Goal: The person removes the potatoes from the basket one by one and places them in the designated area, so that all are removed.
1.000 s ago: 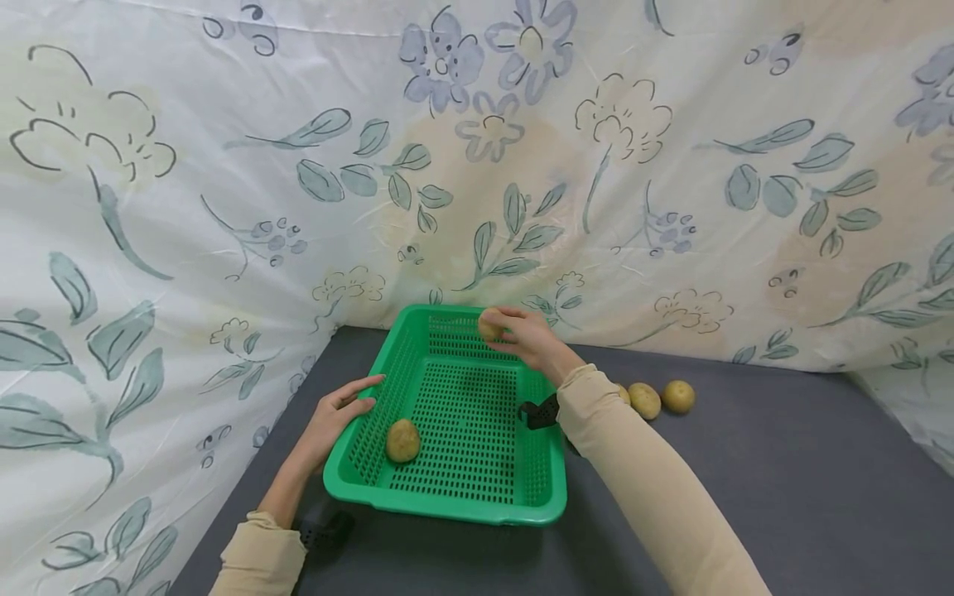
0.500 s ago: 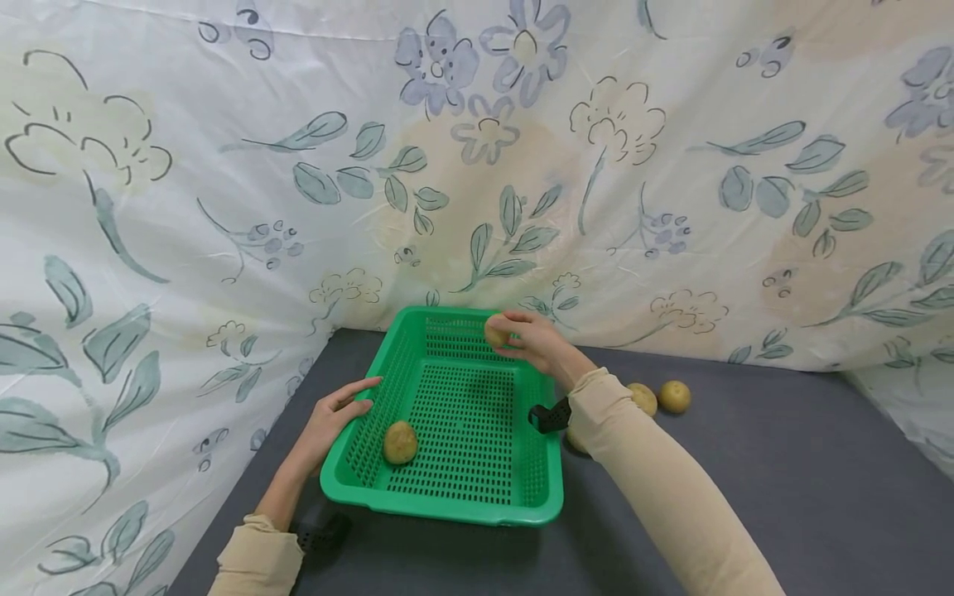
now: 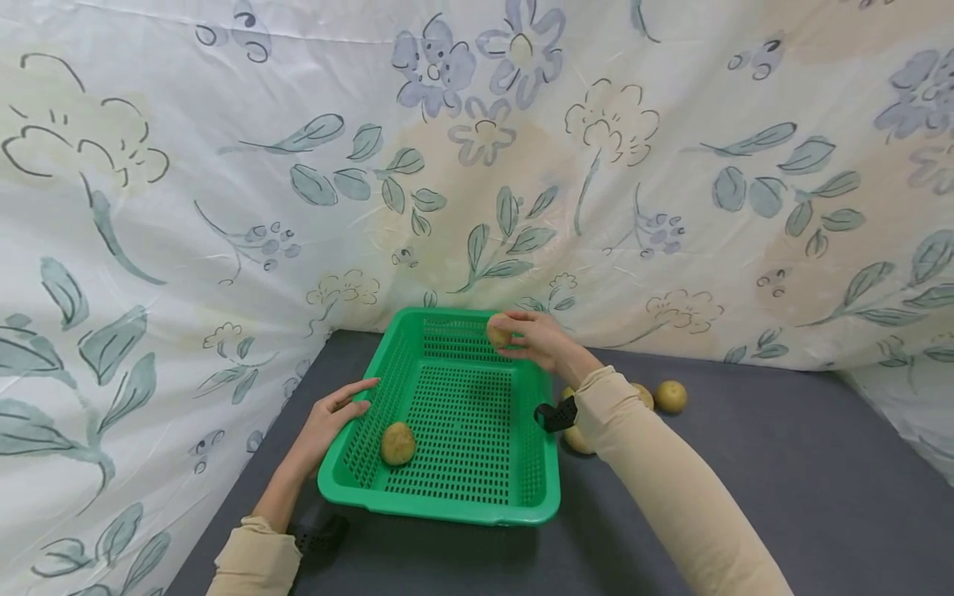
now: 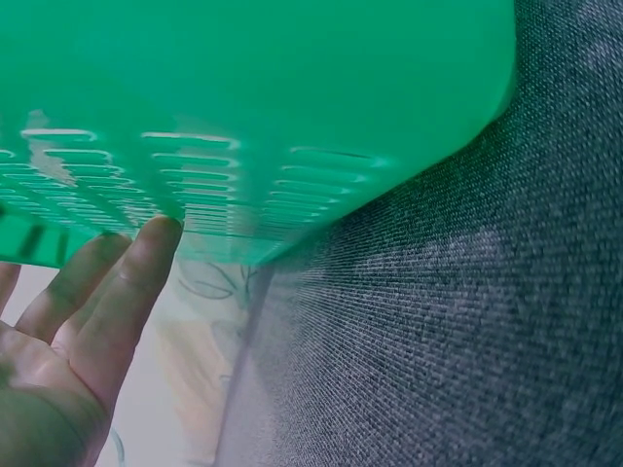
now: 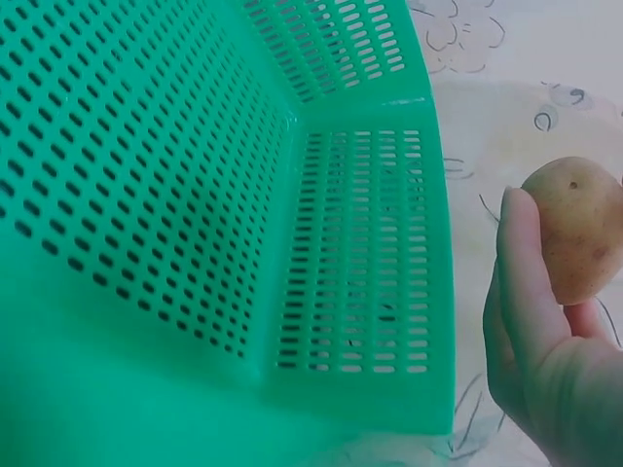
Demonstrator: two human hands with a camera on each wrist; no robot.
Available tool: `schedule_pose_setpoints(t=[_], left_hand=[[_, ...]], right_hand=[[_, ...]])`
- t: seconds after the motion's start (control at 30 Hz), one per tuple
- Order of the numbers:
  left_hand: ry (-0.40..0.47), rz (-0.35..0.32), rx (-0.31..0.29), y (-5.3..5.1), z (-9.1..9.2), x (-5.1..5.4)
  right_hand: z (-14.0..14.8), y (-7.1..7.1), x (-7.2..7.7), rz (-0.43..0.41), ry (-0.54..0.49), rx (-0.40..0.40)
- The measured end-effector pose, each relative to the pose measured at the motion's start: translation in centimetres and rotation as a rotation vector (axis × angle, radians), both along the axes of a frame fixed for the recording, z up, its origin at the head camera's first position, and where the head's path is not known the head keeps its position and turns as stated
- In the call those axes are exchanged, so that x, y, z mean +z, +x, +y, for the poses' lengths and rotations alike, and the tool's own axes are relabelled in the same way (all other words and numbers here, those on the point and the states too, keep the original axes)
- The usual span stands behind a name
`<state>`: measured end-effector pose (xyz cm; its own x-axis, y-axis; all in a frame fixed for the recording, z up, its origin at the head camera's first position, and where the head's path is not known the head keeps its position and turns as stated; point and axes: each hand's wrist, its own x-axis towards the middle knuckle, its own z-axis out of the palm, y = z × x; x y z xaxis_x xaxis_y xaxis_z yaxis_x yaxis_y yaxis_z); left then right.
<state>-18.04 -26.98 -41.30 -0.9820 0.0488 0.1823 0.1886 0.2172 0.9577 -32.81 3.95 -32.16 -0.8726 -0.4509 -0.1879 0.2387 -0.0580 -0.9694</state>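
A green plastic basket [image 3: 458, 422] with slotted walls stands on the dark table. My left hand [image 3: 325, 422] rests at its left rim, thumb and index finger over the edge. In the left wrist view, straight fingers [image 4: 136, 282] touch the slotted outer wall. My right hand [image 3: 550, 341] holds a potato [image 3: 498, 331] in its fingertips above the basket's far right corner. The right wrist view shows that potato [image 5: 576, 229] apart from the basket wall [image 5: 360, 253]. Another potato [image 3: 398, 444] lies inside the basket at the near left.
Right of the basket, several potatoes lie on the dark tabletop [image 3: 782, 480], among them one potato [image 3: 672, 397] farthest right and one potato [image 3: 578, 440] near the basket wall. My right forearm partly hides them. A flowered cloth [image 3: 447, 182] hangs behind and at the left.
My right hand, with the potato, has shifted slightly to the right and a little lower against the basket. The left hand stays at the rim. The whole view has drifted slightly.
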Motion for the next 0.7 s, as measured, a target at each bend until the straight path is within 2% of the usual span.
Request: schedule_pose_setpoints(t=[0.23,0.7], left_hand=[[0.000,-0.001,-0.006,0.1,0.0,0.1],[-0.005,-0.006,-0.005,0.0,0.0,0.0]], right_hand=[[1.2,0.1,0.6,0.008,-0.008,-0.023],[3.3,0.1,0.6,0.035,0.032,-0.038]])
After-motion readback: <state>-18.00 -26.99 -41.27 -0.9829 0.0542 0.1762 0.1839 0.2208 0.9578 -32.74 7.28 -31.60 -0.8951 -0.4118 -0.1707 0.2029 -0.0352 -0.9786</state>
